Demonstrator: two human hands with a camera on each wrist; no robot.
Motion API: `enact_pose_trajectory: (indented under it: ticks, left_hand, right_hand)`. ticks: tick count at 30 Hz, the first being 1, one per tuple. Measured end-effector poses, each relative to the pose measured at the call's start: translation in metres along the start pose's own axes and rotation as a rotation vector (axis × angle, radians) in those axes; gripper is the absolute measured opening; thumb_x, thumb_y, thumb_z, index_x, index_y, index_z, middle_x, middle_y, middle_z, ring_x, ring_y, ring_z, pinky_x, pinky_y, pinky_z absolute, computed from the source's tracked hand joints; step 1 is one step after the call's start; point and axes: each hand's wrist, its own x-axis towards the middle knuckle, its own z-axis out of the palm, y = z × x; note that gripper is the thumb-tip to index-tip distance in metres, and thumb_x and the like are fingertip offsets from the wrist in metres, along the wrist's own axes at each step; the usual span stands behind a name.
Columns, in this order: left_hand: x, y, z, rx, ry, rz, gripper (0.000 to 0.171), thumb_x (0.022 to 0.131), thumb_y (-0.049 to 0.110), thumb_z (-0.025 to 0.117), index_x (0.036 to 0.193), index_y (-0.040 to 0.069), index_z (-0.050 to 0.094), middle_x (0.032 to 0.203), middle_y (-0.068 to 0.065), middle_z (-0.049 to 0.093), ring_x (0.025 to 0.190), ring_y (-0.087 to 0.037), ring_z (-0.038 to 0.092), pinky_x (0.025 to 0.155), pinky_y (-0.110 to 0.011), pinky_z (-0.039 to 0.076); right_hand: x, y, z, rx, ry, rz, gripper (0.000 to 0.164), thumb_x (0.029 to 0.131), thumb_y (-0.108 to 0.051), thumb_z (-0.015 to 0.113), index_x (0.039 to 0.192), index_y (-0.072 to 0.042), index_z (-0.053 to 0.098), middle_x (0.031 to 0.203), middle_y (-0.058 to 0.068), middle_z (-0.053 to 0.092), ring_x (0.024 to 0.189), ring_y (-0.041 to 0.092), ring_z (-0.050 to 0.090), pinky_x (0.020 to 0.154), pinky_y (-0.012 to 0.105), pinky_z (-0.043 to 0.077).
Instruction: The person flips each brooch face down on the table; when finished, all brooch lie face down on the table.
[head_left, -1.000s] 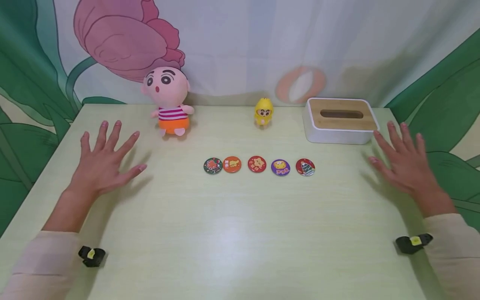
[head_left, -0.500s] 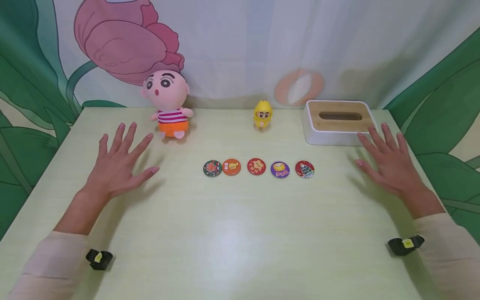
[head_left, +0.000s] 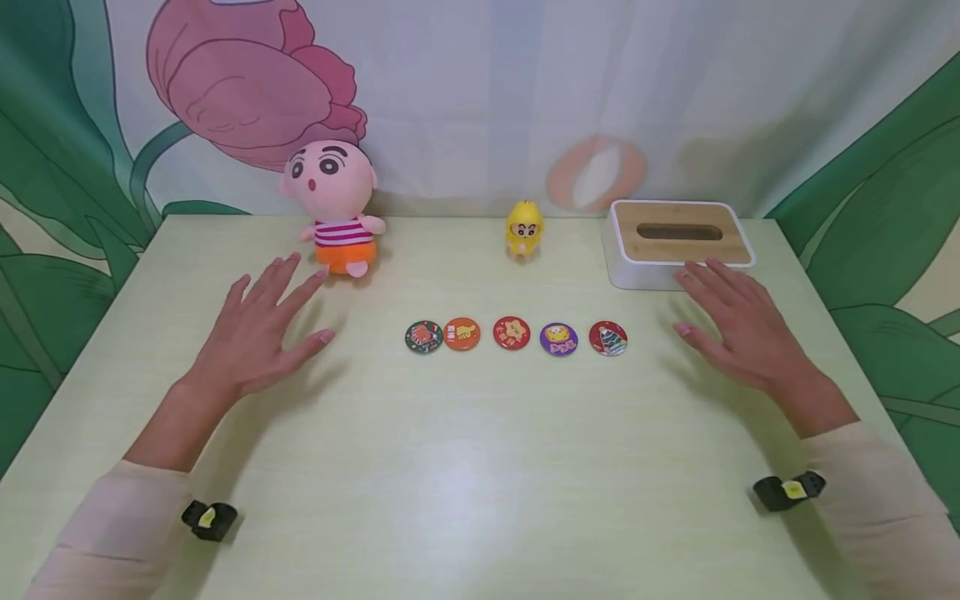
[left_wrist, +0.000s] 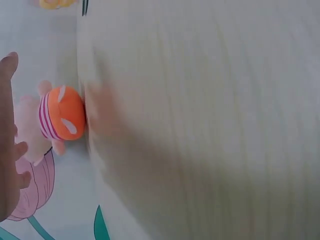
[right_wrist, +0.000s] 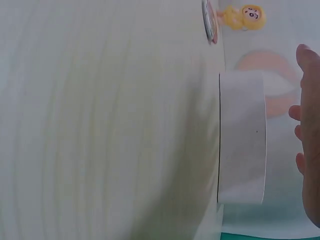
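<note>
Inward both are gliding: left grip and right grip, thumbs spread, holding nothing! Five round printed badges are lying between; the right, dipping low, could be bumping the white wood-topped rectangular box.

Left hand and right hand now closer together.

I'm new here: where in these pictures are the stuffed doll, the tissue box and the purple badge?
Stuffed doll [head_left: 342,231]: head view, on its striped shirt.
Tissue box [head_left: 667,250]: head view, on its wooden top, by the slot.
Purple badge [head_left: 558,338]: head view, on the middle of its printed face.
</note>
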Motion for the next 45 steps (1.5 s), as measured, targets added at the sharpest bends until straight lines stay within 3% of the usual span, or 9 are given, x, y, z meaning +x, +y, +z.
enact_pose_trajectory:
  ticks: [4, 8, 13, 20, 25, 29, 45]
  left_hand:
    - [0.004, 0.006, -0.001, -0.037, 0.001, 0.003, 0.077, 0.094, 0.051, 0.059, 0.16, 0.021, 0.033, 0.17, -0.018, 0.021, 0.146, -0.046, 0.036, 0.117, -0.069, 0.027]
    - [0.008, 0.012, 0.0, -0.095, -0.003, 0.016, 0.073, 0.098, 0.048, 0.058, 0.16, 0.019, 0.033, 0.167, -0.018, 0.028, 0.14, -0.047, 0.045, 0.112, -0.067, 0.037]
    - [0.012, 0.019, 0.0, -0.172, -0.067, 0.003, 0.072, 0.1, 0.049, 0.055, 0.162, 0.022, 0.028, 0.161, -0.018, 0.041, 0.141, -0.044, 0.048, 0.109, -0.066, 0.042]
    - [0.021, 0.023, 0.002, -0.254, -0.122, -0.055, 0.07, 0.101, 0.053, 0.054, 0.16, 0.022, 0.034, 0.152, -0.017, 0.054, 0.133, -0.039, 0.057, 0.107, -0.065, 0.044]
    - [0.029, 0.03, 0.007, -0.316, -0.124, -0.064, 0.069, 0.1, 0.052, 0.056, 0.156, 0.015, 0.041, 0.15, -0.017, 0.055, 0.132, -0.038, 0.058, 0.107, -0.066, 0.042]
    - [0.035, 0.036, 0.012, -0.339, -0.142, -0.066, 0.067, 0.099, 0.051, 0.057, 0.155, 0.017, 0.042, 0.149, -0.015, 0.057, 0.13, -0.036, 0.06, 0.106, -0.065, 0.043]
    - [0.048, 0.056, 0.028, -0.338, -0.19, 0.023, 0.05, 0.097, 0.042, 0.063, 0.14, 0.015, 0.061, 0.116, -0.011, 0.074, 0.101, -0.025, 0.07, 0.085, -0.045, 0.056]
  right_hand:
    - [0.007, -0.011, 0.003, 0.025, 0.027, -0.036, 0.064, 0.096, -0.039, 0.06, 0.152, -0.012, 0.045, 0.16, 0.02, 0.04, 0.151, 0.042, 0.03, 0.117, 0.067, 0.027]
    - [0.016, -0.024, 0.006, 0.065, 0.04, -0.066, 0.06, 0.093, -0.031, 0.066, 0.148, -0.01, 0.051, 0.155, 0.019, 0.048, 0.143, 0.042, 0.042, 0.113, 0.065, 0.035]
    - [0.026, -0.043, 0.007, 0.104, -0.018, -0.048, 0.058, 0.094, -0.025, 0.066, 0.148, -0.01, 0.051, 0.153, 0.018, 0.051, 0.14, 0.04, 0.046, 0.113, 0.063, 0.038]
    - [0.045, -0.061, 0.014, 0.129, -0.097, -0.03, 0.05, 0.099, -0.032, 0.061, 0.145, -0.012, 0.055, 0.148, 0.016, 0.056, 0.139, 0.038, 0.048, 0.115, 0.061, 0.037]
    - [0.055, -0.069, 0.023, 0.144, -0.095, -0.091, 0.045, 0.101, -0.033, 0.059, 0.141, -0.012, 0.059, 0.142, 0.012, 0.062, 0.134, 0.034, 0.052, 0.113, 0.057, 0.041]
    - [0.061, -0.074, 0.03, 0.156, -0.092, -0.144, 0.042, 0.102, -0.03, 0.057, 0.138, -0.01, 0.061, 0.138, 0.013, 0.064, 0.131, 0.033, 0.055, 0.11, 0.055, 0.044]
    - [0.09, -0.106, 0.044, 0.21, -0.173, -0.202, 0.047, 0.101, -0.041, 0.056, 0.14, -0.015, 0.06, 0.141, 0.006, 0.064, 0.133, 0.027, 0.055, 0.11, 0.05, 0.045]
